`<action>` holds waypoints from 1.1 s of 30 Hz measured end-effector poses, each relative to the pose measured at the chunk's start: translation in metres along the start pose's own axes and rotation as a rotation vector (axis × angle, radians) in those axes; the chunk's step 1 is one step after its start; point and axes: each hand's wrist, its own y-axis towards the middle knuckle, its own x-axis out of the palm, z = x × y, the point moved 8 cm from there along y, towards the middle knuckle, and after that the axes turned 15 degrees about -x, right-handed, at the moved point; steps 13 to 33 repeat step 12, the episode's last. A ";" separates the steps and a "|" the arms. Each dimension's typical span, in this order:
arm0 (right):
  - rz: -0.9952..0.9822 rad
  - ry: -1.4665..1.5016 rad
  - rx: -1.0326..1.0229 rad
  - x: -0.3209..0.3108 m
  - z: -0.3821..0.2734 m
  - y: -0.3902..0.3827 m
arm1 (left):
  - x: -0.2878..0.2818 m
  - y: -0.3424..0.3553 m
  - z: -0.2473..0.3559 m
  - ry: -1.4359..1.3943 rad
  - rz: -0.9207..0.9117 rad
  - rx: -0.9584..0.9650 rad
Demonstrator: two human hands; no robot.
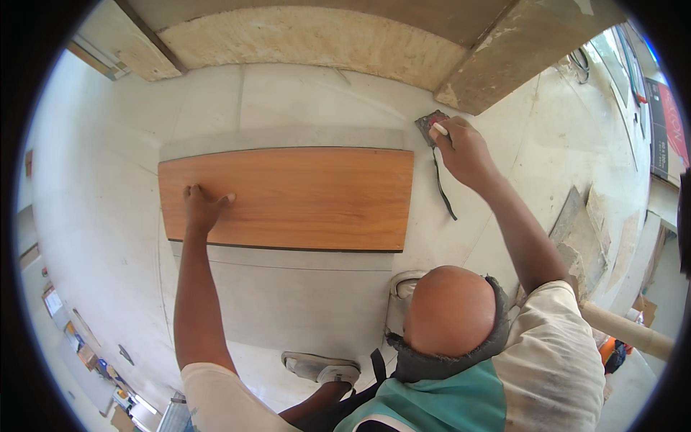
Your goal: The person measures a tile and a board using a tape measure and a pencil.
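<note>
A long orange-brown wood-grain board point(309, 198) with dark edges lies flat on the pale floor in front of me. My left hand point(204, 210) rests on its left part, thumb and fingers apart, holding nothing. Off the board's far right corner, my right hand point(461, 147) is closed at a worn, dark, boxy tape measure point(426, 122) with a red patch. A black strap point(442, 189) trails from it toward me. Something short and white point(440, 128) shows at my fingertips; its kind is unclear. The fingers' undersides are hidden.
A grey sheet point(281, 135) lies under the board. Beyond stands a large wooden structure with a thick leg point(497, 57). Broken sheet scraps point(576, 223) and a pale pole point(626, 331) are at the right. A printed carton point(666, 129) stands far right. My shoe point(320, 367) is near the board.
</note>
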 end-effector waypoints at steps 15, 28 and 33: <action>-0.161 -0.224 0.103 0.021 0.032 0.002 | 0.051 -0.116 0.156 -0.077 0.120 0.783; -0.161 -0.224 0.103 0.021 0.032 0.002 | 0.051 -0.116 0.156 -0.077 0.120 0.783; -0.161 -0.224 0.103 0.021 0.032 0.002 | 0.051 -0.116 0.156 -0.077 0.120 0.783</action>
